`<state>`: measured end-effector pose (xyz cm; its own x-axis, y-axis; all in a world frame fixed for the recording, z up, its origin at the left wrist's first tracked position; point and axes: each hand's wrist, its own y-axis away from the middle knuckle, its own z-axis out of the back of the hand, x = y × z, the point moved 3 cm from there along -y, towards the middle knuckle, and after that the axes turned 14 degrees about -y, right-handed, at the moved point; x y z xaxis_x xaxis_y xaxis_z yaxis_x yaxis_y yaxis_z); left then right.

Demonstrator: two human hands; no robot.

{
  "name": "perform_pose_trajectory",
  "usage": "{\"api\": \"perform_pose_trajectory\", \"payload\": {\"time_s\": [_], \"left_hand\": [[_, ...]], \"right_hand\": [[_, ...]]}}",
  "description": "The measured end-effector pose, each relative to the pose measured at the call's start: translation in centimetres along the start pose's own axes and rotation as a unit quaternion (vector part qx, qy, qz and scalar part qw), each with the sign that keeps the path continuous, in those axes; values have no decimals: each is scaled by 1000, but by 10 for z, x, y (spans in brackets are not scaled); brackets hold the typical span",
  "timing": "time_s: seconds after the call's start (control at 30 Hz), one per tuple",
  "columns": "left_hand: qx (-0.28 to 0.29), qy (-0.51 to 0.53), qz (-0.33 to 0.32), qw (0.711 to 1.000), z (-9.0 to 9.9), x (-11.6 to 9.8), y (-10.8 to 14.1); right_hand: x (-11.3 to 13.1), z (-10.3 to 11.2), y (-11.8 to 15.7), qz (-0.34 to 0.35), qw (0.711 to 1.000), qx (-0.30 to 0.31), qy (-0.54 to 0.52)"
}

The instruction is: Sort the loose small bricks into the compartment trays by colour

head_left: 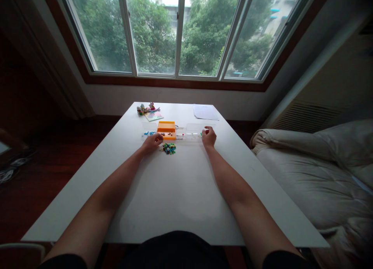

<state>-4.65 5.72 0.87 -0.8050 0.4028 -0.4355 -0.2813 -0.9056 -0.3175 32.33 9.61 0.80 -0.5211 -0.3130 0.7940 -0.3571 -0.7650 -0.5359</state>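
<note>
My left hand (152, 142), fingers curled together, rests at the front left corner of an open orange box (166, 125). Whatever it pinches, if anything, is too small to make out. A few dark small pieces lie in the orange box. Right in front is a loose pile of small multicoloured building bricks (169, 148). My right hand (209, 137) is closed at the right end of a clear plastic box (192, 128). A speck of green shows beside its fingertips; I cannot tell whether it is held.
Blue pieces (149, 133) lie in a clear tray on the left. Small built figures (141, 109) and a coloured booklet (154, 116) stand at the back left of the white table (180, 199). Papers (205, 111) lie back right. A sofa (309, 172) is beyond the right edge.
</note>
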Motion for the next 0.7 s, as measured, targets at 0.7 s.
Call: {"api": "perform_pose_trajectory", "payload": {"time_s": [0.7], "left_hand": [[-38,236,7,971,-19,-19,-7]], "right_hand": [[81,-55,68,242,928,277,-63]]}}
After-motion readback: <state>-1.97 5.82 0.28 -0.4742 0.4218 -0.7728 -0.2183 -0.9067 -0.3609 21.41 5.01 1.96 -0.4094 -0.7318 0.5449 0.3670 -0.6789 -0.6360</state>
